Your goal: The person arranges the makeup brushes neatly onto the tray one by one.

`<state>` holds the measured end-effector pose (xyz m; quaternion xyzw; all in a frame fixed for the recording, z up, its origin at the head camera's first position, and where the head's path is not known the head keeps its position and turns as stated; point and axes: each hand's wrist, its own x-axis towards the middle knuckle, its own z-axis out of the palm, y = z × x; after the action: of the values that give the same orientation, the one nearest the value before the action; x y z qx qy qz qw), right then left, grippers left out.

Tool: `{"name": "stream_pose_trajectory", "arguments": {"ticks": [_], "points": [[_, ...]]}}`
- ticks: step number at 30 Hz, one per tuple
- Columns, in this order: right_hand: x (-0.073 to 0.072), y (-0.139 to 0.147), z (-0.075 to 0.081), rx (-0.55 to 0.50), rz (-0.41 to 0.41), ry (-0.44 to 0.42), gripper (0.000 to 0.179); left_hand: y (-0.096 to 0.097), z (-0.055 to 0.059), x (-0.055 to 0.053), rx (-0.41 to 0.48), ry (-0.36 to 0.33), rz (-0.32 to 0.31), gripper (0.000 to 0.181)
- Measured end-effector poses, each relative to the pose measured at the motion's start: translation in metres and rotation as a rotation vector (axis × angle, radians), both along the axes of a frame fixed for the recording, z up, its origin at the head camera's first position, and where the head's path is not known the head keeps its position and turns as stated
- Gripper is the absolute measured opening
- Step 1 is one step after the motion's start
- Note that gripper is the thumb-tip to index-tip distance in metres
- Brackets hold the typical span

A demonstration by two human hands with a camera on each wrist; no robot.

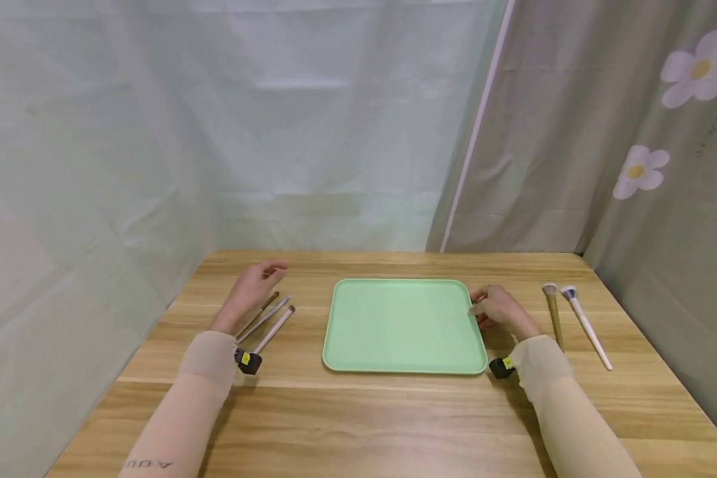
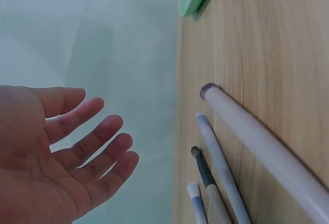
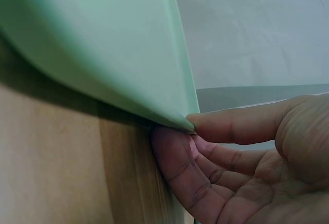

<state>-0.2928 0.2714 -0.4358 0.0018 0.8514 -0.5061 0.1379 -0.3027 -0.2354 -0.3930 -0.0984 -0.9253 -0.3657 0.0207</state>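
Observation:
A pale green rectangular tray (image 1: 403, 325) lies on the wooden table. My right hand (image 1: 499, 308) pinches its right rim, thumb on top and curled fingers underneath, as the right wrist view shows at the tray edge (image 3: 181, 123). Over several slim makeup brushes (image 2: 222, 170) on the left side, my left hand (image 1: 253, 289) hovers with relaxed, slightly bent fingers and holds nothing. The nearest of these, a thicker pale-handled makeup brush (image 1: 275, 330), has a dark tip. Part of the slim brushes is hidden behind the left wrist in the head view.
Right of the tray lie two larger makeup brushes, one with a gold-brown handle (image 1: 554, 320) and one with a white handle (image 1: 591, 333). Pale curtains (image 1: 328, 133) hang behind the table (image 1: 358, 425) and along both sides.

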Motion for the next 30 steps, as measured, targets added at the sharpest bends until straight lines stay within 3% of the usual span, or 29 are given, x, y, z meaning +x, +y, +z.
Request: {"name": "stream_pose_trajectory", "arguments": {"ticks": [16, 30], "points": [[-0.001, -0.01, 0.001, 0.034, -0.017, -0.004, 0.037, -0.039, 0.007, 0.0, -0.085, -0.036, -0.006, 0.041], [0.001, -0.009, 0.003, 0.038, -0.013, -0.001, 0.037, -0.068, 0.001, -0.006, -0.121, -0.088, -0.006, 0.043]]}}
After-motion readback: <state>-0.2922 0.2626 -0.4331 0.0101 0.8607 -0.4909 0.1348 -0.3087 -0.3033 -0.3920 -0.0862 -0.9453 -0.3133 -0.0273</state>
